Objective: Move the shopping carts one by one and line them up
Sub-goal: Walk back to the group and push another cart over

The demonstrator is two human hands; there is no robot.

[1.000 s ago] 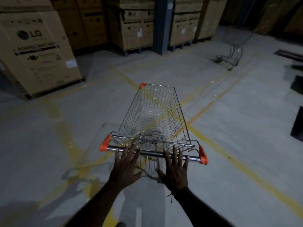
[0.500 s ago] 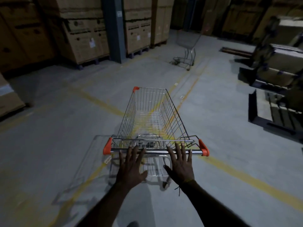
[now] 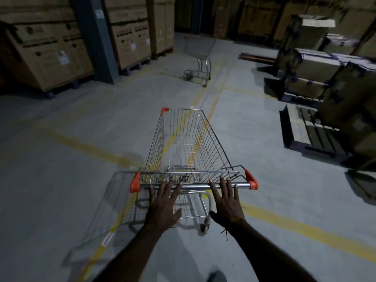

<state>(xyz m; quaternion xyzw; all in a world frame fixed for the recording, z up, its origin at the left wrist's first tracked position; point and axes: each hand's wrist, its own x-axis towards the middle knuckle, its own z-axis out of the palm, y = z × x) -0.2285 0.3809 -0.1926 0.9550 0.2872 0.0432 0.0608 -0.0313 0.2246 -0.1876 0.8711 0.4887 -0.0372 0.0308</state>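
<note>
The silver wire shopping cart with orange corners [image 3: 184, 145] has swung toward the far wire cart [image 3: 198, 58] at upper centre. Left hand [image 3: 162, 206] and right hand [image 3: 226, 202] press its handle, fingers straight, gripping nothing; push evenly, steering straight.

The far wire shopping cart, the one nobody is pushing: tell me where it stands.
In the head view, the far wire shopping cart stands top centre on the concrete floor, right of the stacked cardboard boxes, beyond the pushed cart.

On the cardboard cartons [image 3: 46, 55] stacked at my left I make out printed markings and white stickers [image 3: 63, 57], but the print is too dark and blurred to read.
</note>
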